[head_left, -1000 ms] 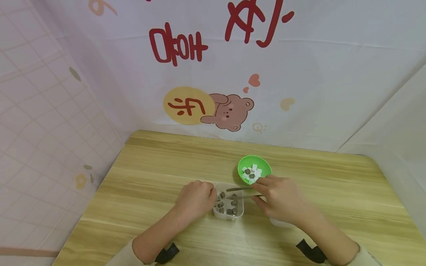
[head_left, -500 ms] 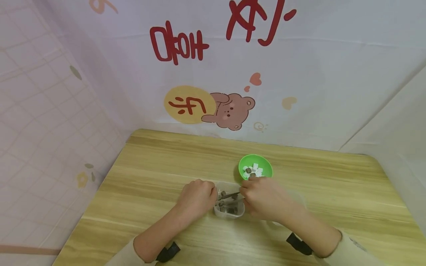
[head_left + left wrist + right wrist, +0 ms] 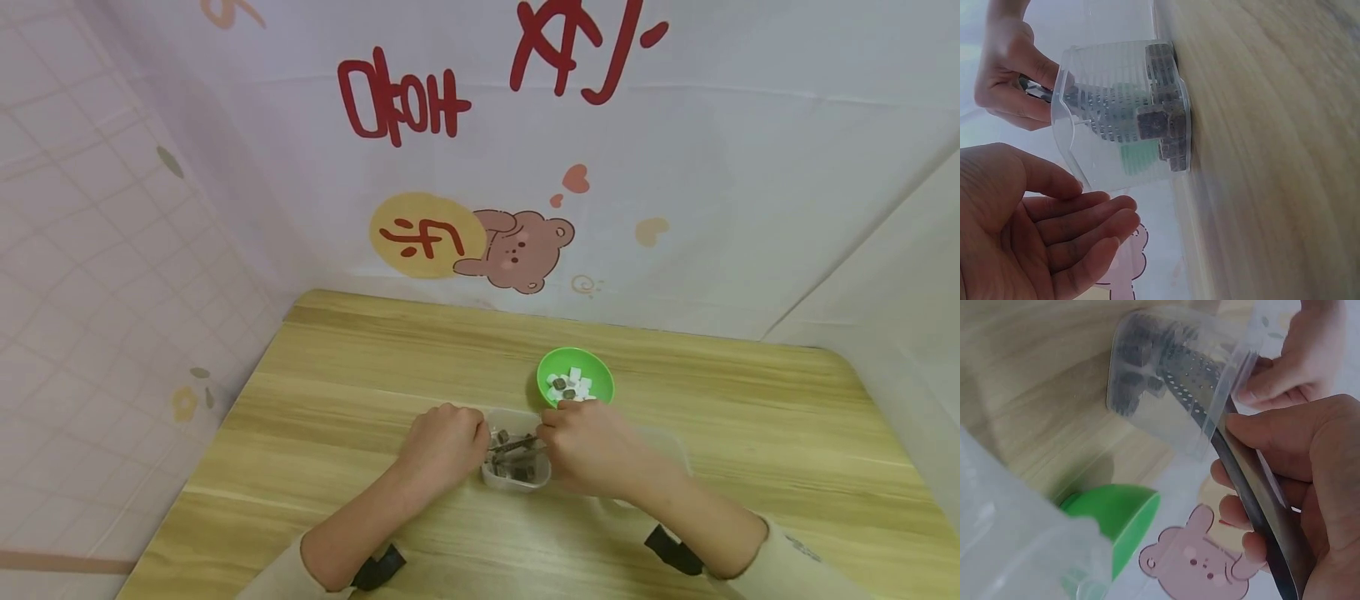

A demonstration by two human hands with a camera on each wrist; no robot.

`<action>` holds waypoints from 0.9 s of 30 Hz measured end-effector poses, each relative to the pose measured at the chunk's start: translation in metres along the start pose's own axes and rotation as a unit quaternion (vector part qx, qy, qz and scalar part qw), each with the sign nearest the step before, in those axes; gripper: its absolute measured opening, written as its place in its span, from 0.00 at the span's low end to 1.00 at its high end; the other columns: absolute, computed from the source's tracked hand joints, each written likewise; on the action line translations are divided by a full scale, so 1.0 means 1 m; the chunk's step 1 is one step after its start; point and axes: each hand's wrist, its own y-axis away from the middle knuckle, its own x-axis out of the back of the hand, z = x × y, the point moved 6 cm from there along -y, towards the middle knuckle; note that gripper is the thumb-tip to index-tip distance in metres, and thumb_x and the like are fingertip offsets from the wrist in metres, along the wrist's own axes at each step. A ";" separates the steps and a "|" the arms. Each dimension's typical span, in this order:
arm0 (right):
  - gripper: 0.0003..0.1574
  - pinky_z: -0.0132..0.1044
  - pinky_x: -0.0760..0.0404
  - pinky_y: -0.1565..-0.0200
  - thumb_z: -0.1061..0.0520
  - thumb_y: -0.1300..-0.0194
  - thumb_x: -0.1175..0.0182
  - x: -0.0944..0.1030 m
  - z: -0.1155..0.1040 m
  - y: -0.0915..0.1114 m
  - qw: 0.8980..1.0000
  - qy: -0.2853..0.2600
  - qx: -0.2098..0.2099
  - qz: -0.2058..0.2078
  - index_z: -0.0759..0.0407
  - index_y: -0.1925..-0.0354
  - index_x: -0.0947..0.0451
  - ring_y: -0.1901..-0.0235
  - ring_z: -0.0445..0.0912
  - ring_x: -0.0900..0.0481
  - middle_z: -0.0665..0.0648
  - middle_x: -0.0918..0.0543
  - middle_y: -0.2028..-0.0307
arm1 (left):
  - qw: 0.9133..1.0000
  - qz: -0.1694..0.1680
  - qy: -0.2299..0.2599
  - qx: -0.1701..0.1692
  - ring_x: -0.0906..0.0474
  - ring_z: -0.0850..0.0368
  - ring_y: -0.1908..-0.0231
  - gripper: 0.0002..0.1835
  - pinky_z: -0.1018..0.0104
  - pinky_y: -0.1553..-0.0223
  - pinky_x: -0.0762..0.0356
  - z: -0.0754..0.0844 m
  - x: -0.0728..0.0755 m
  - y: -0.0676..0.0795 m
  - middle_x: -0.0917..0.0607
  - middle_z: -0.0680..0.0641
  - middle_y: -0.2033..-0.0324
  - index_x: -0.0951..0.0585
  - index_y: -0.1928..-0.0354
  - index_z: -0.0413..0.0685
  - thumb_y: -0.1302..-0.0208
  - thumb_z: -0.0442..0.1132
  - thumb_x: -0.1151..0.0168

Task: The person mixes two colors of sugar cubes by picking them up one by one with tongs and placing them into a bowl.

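Tongs [image 3: 1241, 462] reach deeper in clear box [image 3: 1100, 165] now | my right hand [image 3: 588, 446] grips them, left hand [image 3: 446, 442] pinches box | dark cubes [image 3: 1152, 122] seem light, stiff; best hold flat sides

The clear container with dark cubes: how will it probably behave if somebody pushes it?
The clear container looks like thin plastic, so it is probably light and slightly bendable. Its flat base rests on the table, so it would likely slide. The dark cubes lie low inside, so tipping seems unlikely, though they may shift.
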 end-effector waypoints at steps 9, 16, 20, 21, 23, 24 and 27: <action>0.15 0.28 0.37 0.78 0.63 0.54 0.28 0.012 0.019 0.022 0.993 -0.071 -0.074 0.062 0.50 0.77 0.26 0.79 0.35 0.38 0.42 0.32 0.78 | 1.000 -0.003 0.002 0.002 0.49 0.68 0.86 0.27 0.70 0.86 0.46 0.000 0.000 0.000 0.43 0.61 0.90 0.39 0.87 0.57 0.30 0.33 0.43; 0.15 0.31 0.25 0.76 0.63 0.54 0.20 0.029 0.036 0.043 0.979 -0.099 -0.116 0.138 0.56 0.65 0.13 0.75 0.36 0.23 0.46 0.16 0.70 | 1.000 -0.003 0.000 0.004 0.48 0.67 0.86 0.27 0.69 0.86 0.45 0.000 0.000 0.000 0.42 0.61 0.89 0.38 0.87 0.56 0.30 0.34 0.42; 0.11 0.36 0.19 0.74 0.58 0.45 0.23 0.034 0.049 0.057 0.971 -0.099 -0.138 0.170 0.57 0.62 0.12 0.73 0.41 0.15 0.50 0.12 0.66 | 1.000 -0.002 0.001 0.002 0.48 0.67 0.86 0.27 0.70 0.86 0.46 -0.001 -0.001 0.001 0.43 0.61 0.89 0.39 0.87 0.56 0.29 0.34 0.42; 0.09 0.36 0.20 0.75 0.54 0.39 0.25 0.034 0.052 0.060 0.968 -0.099 -0.145 0.179 0.58 0.62 0.12 0.73 0.41 0.14 0.50 0.11 0.66 | 1.000 -0.002 0.001 0.002 0.49 0.67 0.86 0.27 0.70 0.85 0.46 -0.001 -0.001 0.001 0.43 0.61 0.89 0.39 0.87 0.56 0.29 0.34 0.42; 0.17 0.34 0.21 0.76 0.46 0.27 0.34 0.034 0.058 0.068 0.962 -0.099 -0.157 0.200 0.59 0.61 0.12 0.75 0.41 0.15 0.51 0.11 0.66 | 1.000 -0.002 0.000 0.002 0.49 0.67 0.86 0.27 0.70 0.85 0.46 -0.001 -0.001 0.001 0.43 0.61 0.89 0.39 0.87 0.56 0.29 0.34 0.42; 0.23 0.33 0.23 0.78 0.42 0.23 0.40 0.033 0.061 0.071 0.959 -0.100 -0.166 0.208 0.59 0.61 0.12 0.76 0.40 0.16 0.51 0.11 0.66 | 1.000 -0.002 -0.002 0.002 0.49 0.67 0.86 0.27 0.70 0.85 0.46 -0.001 -0.001 0.001 0.43 0.61 0.89 0.39 0.87 0.56 0.29 0.34 0.42; 0.32 0.31 0.27 0.80 0.37 0.20 0.48 0.031 0.070 0.083 0.950 -0.091 -0.200 0.221 0.61 0.60 0.11 0.79 0.39 0.19 0.52 0.11 0.66 | 1.000 -0.002 -0.004 0.001 0.49 0.67 0.86 0.27 0.70 0.86 0.46 -0.001 -0.001 0.001 0.43 0.61 0.89 0.38 0.87 0.56 0.29 0.34 0.42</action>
